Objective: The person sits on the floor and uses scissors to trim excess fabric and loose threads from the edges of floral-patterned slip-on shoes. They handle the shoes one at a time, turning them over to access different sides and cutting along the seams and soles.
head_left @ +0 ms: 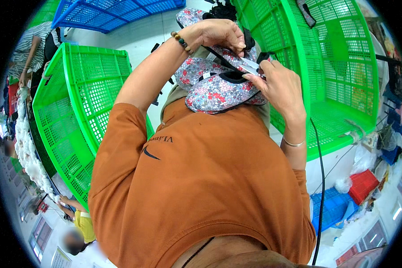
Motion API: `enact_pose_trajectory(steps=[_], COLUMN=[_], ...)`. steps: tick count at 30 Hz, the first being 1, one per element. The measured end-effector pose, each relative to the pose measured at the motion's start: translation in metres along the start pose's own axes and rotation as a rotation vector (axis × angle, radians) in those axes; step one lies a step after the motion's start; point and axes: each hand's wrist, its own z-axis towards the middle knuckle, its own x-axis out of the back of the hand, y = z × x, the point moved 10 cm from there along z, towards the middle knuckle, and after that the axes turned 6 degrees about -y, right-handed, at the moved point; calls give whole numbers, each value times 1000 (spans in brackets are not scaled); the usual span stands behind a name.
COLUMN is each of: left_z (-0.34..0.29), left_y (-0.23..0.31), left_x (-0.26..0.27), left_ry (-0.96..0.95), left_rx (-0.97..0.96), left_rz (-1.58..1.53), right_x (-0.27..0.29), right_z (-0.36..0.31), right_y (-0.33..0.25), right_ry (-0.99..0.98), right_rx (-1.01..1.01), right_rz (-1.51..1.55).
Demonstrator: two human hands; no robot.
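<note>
Two-handed work over floral fabric pieces (pixel 223 93), bunched just in front of the orange shirt (pixel 196 169), between green crates (pixel 302 53). In the right grip (pixel 277 82): scissors (pixel 252 70), clamped, with tips apart. In the left grip (pixel 223 35): a closed pinch, cannot tell on what. Keep pinch clear of the cutting path, turn tips from print, snip short.

The orange shirt (pixel 201 183) looks like soft, matt cloth, loosely creased. Just in front of it I see padded floral pieces (pixel 219 94) in matt printed fabric, and scissors (pixel 251 67) of smooth, shiny metal. Perforated, slightly glossy plastic forms the green crate (pixel 69 96) to its left.
</note>
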Motion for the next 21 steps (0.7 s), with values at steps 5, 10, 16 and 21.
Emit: enact_pose_trajectory(steps=[5,10,16,21], left_z=[18,31,42,44], left_y=[-2,0,-9,-16], left_x=[3,5,7,11], left_ry=[-50,-18,-79,-32], left_rx=[73,163,230,219], left_rz=[-4,16,75,96], right_x=[0,-6,-10,-17], right_z=[11,23,28,26], right_y=[-5,-6,-9,-7], right_ry=[17,41,51,58], right_rx=[17,88,151,215], right_rz=[-156,-156,-149,-104])
